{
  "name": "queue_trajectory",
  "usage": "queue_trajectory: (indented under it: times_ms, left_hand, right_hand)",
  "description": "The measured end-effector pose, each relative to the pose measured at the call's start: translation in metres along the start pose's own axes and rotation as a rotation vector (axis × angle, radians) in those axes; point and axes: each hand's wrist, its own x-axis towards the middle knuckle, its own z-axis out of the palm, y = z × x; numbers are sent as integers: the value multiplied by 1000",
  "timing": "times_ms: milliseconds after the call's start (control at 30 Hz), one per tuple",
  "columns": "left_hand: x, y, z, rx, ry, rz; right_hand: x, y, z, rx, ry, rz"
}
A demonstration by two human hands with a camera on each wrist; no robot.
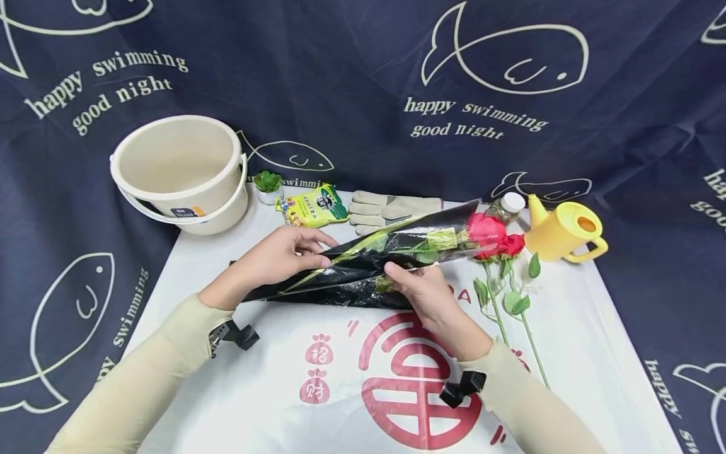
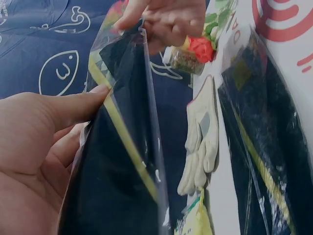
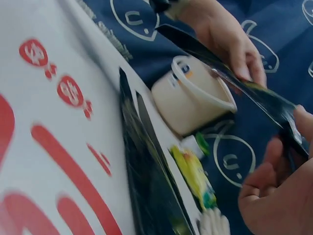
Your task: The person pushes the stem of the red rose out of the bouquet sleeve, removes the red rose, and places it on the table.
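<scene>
A black flower sleeve (image 1: pixel 351 261) with clear film and a yellow-green stripe is held slanted above the table. My left hand (image 1: pixel 280 255) pinches it near the middle, thumb on the front and fingers behind. Nearer the clear end, my right hand (image 1: pixel 428 293) holds its lower edge between thumb and fingers. Green leaves show through the film, and a red rose (image 1: pixel 484 232) shows at the sleeve's right end. Under it, a second black sleeve (image 1: pixel 340 295) lies on the table, also seen in the left wrist view. Loose roses with long green stems (image 1: pixel 498 312) lie to the right.
Along the back stand a beige bucket (image 1: pixel 218 211), a small potted succulent (image 1: pixel 268 183), a yellow-green packet (image 1: pixel 317 207), work gloves (image 1: pixel 368 208), a white-capped jar (image 1: pixel 507 207) and a yellow watering can (image 1: pixel 558 236). A white cloth (image 1: pixel 238 391) with red print covers the table.
</scene>
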Motion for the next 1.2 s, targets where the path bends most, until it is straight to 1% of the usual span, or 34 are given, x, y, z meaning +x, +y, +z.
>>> queue_trajectory:
  times_ms: [33,100,200,267,400,567,633,767,867,1033,1100,1200]
  left_hand:
    - [1,1,1,-6,3,4]
    - [4,2,3,-21,12,9]
    - [5,3,5,-48,27,-2]
    - [5,4,6,-64,35,-10]
    - [5,5,8,-64,37,-2]
    - [7,8,9,-59,30,15]
    - [8,11,10,-68,19,19]
    - [12,15,13,-59,4,28]
    - [13,16,13,-46,5,25]
    - [12,12,12,-93,-11,9]
    - [11,9,11,-103,-18,0]
    - [8,6,7,-91,-22,-13]
  right_hand:
    - [0,2,4,48,-6,-9]
    - [0,5,12,105,8,-29]
    - [0,7,20,136,55,-51]
    - [0,8,24,138,69,-57]
    - [1,11,30,150,59,-65]
    - [3,16,39,168,46,-114]
    - [3,18,45,158,36,-114]
    - [5,24,52,137,39,-92]
    - [5,25,54,126,56,-96]
    - [5,26,51,110,64,-110]
    - [6,25,49,119,72,-112]
    - [7,22,45,154,89,-117]
